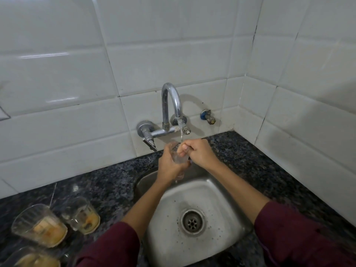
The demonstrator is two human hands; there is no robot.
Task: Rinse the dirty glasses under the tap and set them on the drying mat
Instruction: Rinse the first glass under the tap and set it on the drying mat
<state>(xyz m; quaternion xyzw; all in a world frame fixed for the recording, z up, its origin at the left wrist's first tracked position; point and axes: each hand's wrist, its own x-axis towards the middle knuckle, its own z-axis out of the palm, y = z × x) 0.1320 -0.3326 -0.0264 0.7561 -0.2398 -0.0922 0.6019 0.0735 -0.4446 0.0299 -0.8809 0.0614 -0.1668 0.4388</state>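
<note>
Over the steel sink [221,191] we see the left hand [169,166] wrapped around a clear glass [178,157], held tilted beneath the water stream [181,130] falling from the curved tap [171,101]. The right hand [198,153] has its fingers curled into the glass's mouth. On the dark speckled bench [107,185], at near left, stand three dirty glasses [81,214] with yellowish residue, well apart from the sink. We note maroon sleeves [300,234] on both arms.
</note>
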